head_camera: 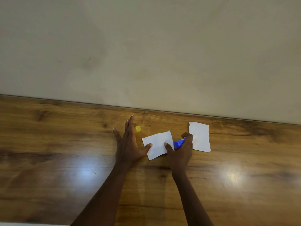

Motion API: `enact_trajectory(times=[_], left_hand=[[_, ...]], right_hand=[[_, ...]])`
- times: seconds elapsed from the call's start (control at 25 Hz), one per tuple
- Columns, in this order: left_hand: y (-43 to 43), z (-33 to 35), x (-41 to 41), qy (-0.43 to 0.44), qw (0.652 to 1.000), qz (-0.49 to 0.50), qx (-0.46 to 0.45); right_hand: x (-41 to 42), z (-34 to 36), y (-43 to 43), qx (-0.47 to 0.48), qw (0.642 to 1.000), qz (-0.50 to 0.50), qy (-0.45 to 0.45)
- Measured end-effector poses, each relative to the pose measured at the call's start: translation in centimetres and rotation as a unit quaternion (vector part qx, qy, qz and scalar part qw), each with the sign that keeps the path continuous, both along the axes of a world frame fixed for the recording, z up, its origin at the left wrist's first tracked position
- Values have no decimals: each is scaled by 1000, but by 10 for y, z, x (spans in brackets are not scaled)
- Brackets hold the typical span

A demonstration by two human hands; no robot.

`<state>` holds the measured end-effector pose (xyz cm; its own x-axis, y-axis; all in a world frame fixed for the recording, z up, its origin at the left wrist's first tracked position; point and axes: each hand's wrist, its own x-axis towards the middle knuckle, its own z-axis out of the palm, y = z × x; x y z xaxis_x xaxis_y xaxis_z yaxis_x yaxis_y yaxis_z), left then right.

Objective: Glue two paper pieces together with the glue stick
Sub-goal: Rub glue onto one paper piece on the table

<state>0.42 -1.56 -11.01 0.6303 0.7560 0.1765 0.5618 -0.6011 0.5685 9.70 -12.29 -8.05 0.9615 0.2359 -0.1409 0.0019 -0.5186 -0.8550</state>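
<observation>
The blue cylindrical glue stick (178, 143), label unreadable, is gripped by the right hand (180, 151); the near white paper rectangle (157, 145) is pinned on the glossy woodgrain table (65, 152) by the splayed left hand (128, 144); the second paper (200, 136) lies just right; the yellow cap (137, 129) rests behind.

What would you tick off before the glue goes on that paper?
1. Cap off: the yellow cap lies on the table, apart from the stick. Ok.
2. Glue stick in grip of the right hand. Ok.
3. Near paper pinned: left hand thumb on its left edge, right thumb on it too. Ok.
4. Second paper flat, close by on the right. Ok.
5. Glue tip exposed and wound out: hidden by fingers. Cannot tell.
</observation>
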Motion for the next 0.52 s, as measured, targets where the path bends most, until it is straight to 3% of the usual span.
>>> enact_trajectory(times=[0.16, 0.28, 0.4, 0.52], left_hand=[[0, -2, -1, 6, 1000, 1, 1], [0, -2, 0, 12, 1000, -1, -1], [0, -3, 0, 18, 1000, -5, -4], [1, -3, 0, 28, 1000, -2, -4]], right_hand=[[-1, -2, -4, 16, 998, -36, 48], [-9, -2, -5, 106, 992, -41, 63], [-12, -2, -4, 188, 978, -78, 41], [-20, -3, 1, 166, 979, -116, 3]])
